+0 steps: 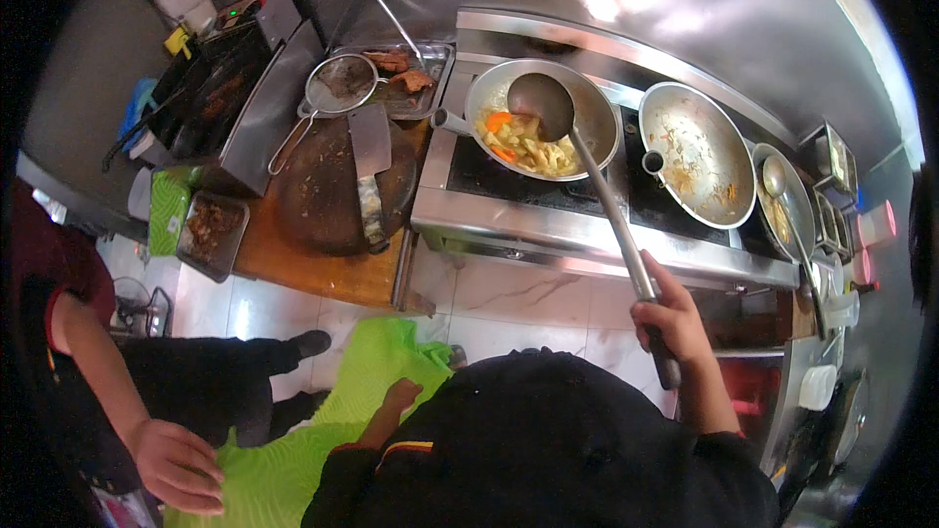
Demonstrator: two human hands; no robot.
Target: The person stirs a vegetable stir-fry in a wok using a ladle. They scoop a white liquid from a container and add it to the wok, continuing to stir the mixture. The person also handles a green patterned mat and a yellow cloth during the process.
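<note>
My right hand (pixel 671 319) grips the dark handle of a long-handled metal ladle (pixel 541 106). Its bowl is over a metal wok (pixel 605 133) on the stove and partly covers the food inside. Pale yellowish vegetable pieces (pixel 539 155) and orange carrot slices (pixel 499 122) lie in this wok. Low beside my body, my left hand (pixel 400 397) is curled against a bright green patterned sheet (pixel 367 363); whether it grips the sheet is unclear. The sheet spreads left toward a co-worker's hand (pixel 176 462).
A second wok (pixel 693 139) with food scraps and a third pan (pixel 796 198) holding a ladle stand to the right. On the left, a cleaver (pixel 370 147) lies on a round chopping board (pixel 308 191), near a strainer (pixel 341 84) and a meat tray (pixel 433 106). A co-worker (pixel 62 264) stands close by.
</note>
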